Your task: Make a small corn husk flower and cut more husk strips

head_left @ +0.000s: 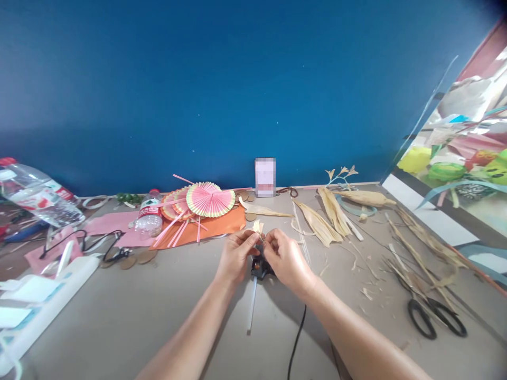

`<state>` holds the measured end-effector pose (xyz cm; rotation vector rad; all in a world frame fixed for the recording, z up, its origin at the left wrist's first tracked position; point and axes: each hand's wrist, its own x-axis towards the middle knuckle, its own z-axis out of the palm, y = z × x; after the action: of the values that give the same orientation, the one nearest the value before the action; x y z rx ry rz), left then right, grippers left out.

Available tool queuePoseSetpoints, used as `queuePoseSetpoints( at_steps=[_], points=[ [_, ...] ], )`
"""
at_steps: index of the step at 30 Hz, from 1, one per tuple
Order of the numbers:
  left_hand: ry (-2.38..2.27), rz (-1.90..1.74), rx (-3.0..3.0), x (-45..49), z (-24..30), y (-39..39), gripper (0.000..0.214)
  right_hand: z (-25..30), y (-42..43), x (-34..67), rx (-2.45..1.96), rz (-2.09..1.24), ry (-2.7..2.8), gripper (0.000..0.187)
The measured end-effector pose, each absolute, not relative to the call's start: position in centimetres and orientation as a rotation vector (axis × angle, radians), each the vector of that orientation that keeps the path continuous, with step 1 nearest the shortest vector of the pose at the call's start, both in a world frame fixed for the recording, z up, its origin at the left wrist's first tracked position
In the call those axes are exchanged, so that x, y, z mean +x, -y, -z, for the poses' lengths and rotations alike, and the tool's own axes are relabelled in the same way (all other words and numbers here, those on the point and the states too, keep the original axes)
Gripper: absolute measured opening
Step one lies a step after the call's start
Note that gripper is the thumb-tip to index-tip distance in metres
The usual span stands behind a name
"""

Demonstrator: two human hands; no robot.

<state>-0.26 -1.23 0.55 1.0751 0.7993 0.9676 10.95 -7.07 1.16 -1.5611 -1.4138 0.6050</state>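
Note:
Both hands meet at the middle of the table. A small pale piece of dried corn husk (258, 227) stands up from the pinched fingers of my left hand (239, 253). My right hand (285, 258) pinches at the lower end of the same piece, its fingertips almost touching the left ones. What lies right between the fingertips is partly hidden. Just under the hands is a black glue gun (258, 268), with a translucent glue stick (252, 306) pointing toward me and a black cord (297, 338) running to the front edge.
Dried corn husks (319, 221) and scraps spread to the right, beside black-handled scissors (435, 316). Pink paper fans (209, 199) lie on orange paper (222, 224) at back left. Plastic bottles (149, 216) and a white power strip (43, 311) are left. A blue wall (237, 95) stands behind.

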Motion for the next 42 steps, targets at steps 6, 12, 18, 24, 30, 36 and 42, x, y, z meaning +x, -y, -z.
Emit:
queuePoseSetpoints(
  at_steps=[6, 12, 18, 24, 30, 36, 42],
  points=[
    [-0.807, -0.963, 1.077, -0.2, -0.6, 1.2, 0.021, -1.2, 7.1, 10.8, -1.511, -0.645, 1.36, 0.011],
    [-0.81, -0.969, 1.057, -0.2, -1.1, 1.5, 0.019, -1.1, 7.1, 10.8, -1.51, -0.654, 1.356, 0.011],
    [-0.782, -0.962, 1.084, -0.2, -0.8, 1.4, 0.016, -0.9, 7.1, 10.9, -1.503, -0.733, 1.326, 0.012],
    [-0.713, -0.943, 1.08, -0.5, -1.0, 1.4, 0.015, -0.7, 7.0, 10.9, -1.438, -0.857, 1.23, 0.011],
    [-0.68, -0.879, 1.169, -1.0, -1.2, 1.1, 0.02, -0.4, 6.7, 11.2, -1.349, -1.029, 1.16, 0.009],
    [-0.64, -0.835, 1.173, -1.3, -1.1, 0.7, 0.021, -0.9, 6.9, 11.5, -1.258, -1.146, 1.171, 0.004],
    [-0.556, -0.837, 1.229, -1.4, -1.1, 0.8, 0.015, -1.0, 7.0, 11.6, -1.26, -1.147, 1.201, 0.005]
  ],
)
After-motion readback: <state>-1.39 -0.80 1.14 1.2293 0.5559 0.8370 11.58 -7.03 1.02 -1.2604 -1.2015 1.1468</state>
